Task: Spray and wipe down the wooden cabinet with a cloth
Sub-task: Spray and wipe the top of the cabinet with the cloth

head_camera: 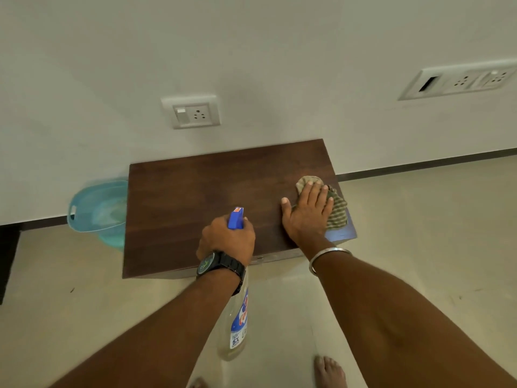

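A dark brown wooden cabinet (195,197) stands against the white wall, and I look down on its top. My left hand (228,238) is wrapped around the neck of a clear spray bottle (235,326) with a blue nozzle; the nozzle points over the cabinet top near its front edge. My right hand (306,212) lies flat, fingers spread, pressing a striped green-beige cloth (337,210) onto the cabinet's right side. The cloth bunches out beyond my fingers. A black watch is on my left wrist, a metal bangle on my right.
A light blue plastic tub (98,211) sits on the floor, left of the cabinet, against the wall. A wall socket (191,112) is above the cabinet, and a switch panel (458,81) is at the upper right. Beige tiled floor surrounds the cabinet; my bare foot (328,372) shows at the bottom.
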